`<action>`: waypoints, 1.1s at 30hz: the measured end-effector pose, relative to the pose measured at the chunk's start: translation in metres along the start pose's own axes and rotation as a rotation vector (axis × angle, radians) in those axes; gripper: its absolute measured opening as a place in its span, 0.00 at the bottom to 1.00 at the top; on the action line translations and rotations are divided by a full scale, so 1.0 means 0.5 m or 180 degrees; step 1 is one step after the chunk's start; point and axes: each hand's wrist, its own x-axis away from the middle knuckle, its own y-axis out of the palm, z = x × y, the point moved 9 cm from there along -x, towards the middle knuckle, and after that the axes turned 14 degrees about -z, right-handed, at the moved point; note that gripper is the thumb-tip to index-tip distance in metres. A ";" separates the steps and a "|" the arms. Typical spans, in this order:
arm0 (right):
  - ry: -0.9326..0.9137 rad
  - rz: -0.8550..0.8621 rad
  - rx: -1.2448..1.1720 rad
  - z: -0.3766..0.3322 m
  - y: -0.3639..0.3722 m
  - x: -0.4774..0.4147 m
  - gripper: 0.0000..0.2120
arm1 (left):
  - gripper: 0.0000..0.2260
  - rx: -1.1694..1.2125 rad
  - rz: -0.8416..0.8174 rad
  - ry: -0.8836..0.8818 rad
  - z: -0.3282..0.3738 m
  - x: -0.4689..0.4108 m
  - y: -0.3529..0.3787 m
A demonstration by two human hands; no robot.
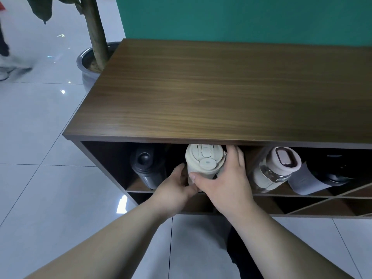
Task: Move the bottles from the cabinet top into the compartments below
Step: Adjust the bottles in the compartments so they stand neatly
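Note:
A cream bottle [204,161] with a flip lid stands in the upper row of the dark wooden cabinet [221,93], just under the top board. My left hand [175,188] grips its lower left side and my right hand [225,178] wraps its right side. To its left in the same row stands a dark grey bottle [146,168]. To the right lean a clear bottle with a pink lid [275,168] and a black bottle with a grey sleeve [322,174]. The cabinet top is bare wood.
A potted plant [94,57] stands on the tiled floor at the cabinet's far left corner. A teal wall [241,17] backs the cabinet. Another person's legs [8,63] are at the far left. A lower shelf row with diagonal dividers [332,200] runs beneath.

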 end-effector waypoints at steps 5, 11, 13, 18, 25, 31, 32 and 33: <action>-0.1144 0.0140 0.0697 -0.127 0.011 0.089 0.32 | 0.13 -0.0906 -0.0760 -0.0354 -0.038 0.050 0.004; -0.0905 -0.1087 0.0233 -0.131 0.160 0.083 0.34 | 0.04 -0.0849 -0.0267 -0.0826 -0.092 0.131 -0.117; -0.0533 -0.1203 0.0062 -0.105 0.192 0.056 0.40 | 0.05 -0.0605 -0.0030 -0.0924 -0.117 0.140 -0.145; -0.0114 -0.1083 -0.0192 -0.078 0.233 -0.003 0.48 | 0.45 -0.0279 0.0408 -0.1039 -0.139 0.137 -0.179; 0.0072 -0.0941 -0.0596 -0.063 0.270 -0.048 0.51 | 0.31 -0.0053 0.0715 -0.0299 -0.097 0.107 -0.198; 0.0137 -0.0942 -0.0889 -0.036 0.299 -0.059 0.48 | 0.24 -0.0011 0.0842 -0.0206 -0.102 0.098 -0.209; 0.0128 -0.0929 -0.0900 -0.035 0.300 -0.062 0.48 | 0.24 -0.0034 0.0842 -0.0193 -0.100 0.099 -0.210; 0.0116 -0.0909 -0.0913 -0.036 0.300 -0.063 0.47 | 0.23 -0.0045 0.0851 -0.0195 -0.100 0.099 -0.211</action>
